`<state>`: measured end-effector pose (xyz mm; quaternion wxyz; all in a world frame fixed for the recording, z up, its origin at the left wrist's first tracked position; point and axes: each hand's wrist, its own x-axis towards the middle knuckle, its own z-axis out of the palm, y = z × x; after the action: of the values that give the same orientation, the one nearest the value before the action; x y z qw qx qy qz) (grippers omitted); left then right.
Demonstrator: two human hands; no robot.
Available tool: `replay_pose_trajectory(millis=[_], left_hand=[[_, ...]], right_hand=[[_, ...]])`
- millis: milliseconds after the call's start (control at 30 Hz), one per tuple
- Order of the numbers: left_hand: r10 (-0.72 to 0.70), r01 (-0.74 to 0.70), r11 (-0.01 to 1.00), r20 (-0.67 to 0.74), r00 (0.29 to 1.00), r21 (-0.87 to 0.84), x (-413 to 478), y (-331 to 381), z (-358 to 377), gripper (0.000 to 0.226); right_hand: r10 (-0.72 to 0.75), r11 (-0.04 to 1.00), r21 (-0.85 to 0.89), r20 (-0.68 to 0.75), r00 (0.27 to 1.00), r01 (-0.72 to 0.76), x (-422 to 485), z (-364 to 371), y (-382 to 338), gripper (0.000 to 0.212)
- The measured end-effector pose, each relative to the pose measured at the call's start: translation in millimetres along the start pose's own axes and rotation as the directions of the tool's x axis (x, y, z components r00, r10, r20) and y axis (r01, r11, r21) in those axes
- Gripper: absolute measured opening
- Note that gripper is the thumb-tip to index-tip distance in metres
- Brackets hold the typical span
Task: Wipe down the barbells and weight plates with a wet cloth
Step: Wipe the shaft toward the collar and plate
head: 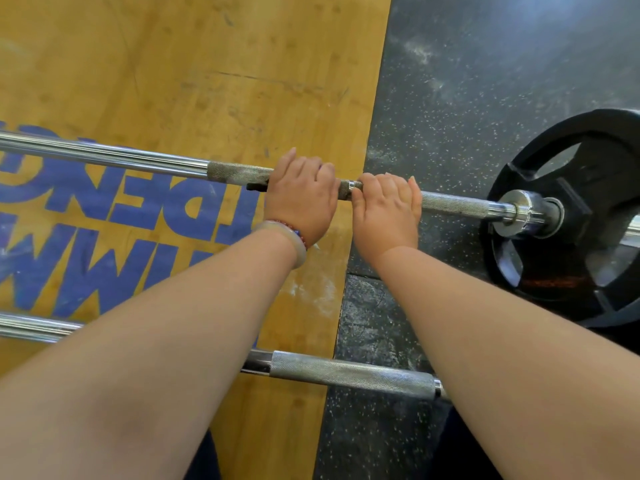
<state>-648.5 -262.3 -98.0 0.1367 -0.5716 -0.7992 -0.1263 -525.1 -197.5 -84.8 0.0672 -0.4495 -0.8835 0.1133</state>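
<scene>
Clasping the far barbell [457,204] beside the weight plate [609,123], left grip [299,199] and right grip [386,209] both curled round it.

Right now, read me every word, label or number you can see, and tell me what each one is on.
"DEN": blue print on the wood platform, upside down to the camera. The letters on either side are cut off by the left hand and the frame edge.
Row below it: big blue letters, perhaps "MM". The arm hides the rest.
Plate: a reddish mark, too blurred to read.
Far bar and near bar: no text.
</scene>
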Motion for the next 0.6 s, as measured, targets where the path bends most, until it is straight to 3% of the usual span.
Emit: replay_pose_trajectory(millis=[100,200,333,600], left_hand=[[0.037,-0.038,0.999,-0.039,0.999,-0.023,0,-24,0,0.036],[-0.092,0.089,0.995,-0.099,0.991,-0.032,-4,-44,-2,0.033],[-0.246,0.242,0.969,-0.119,0.962,-0.045,-1,-20,1,0.031],[-0.003,0.001,1.000,-0.083,0.997,-0.015,5,-15,7,0.031]], right_hand=[[-0.021,1.000,0.014,-0.022,1.000,0.021,-1,0,1,0.033],[-0.021,1.000,0.008,-0.016,1.000,0.021,-1,-1,2,0.033],[-0.001,1.000,0.014,-0.038,0.999,0.001,-1,3,-1,0.033],[-0.013,1.000,0.025,-0.054,0.998,0.015,0,6,1,0.031]])
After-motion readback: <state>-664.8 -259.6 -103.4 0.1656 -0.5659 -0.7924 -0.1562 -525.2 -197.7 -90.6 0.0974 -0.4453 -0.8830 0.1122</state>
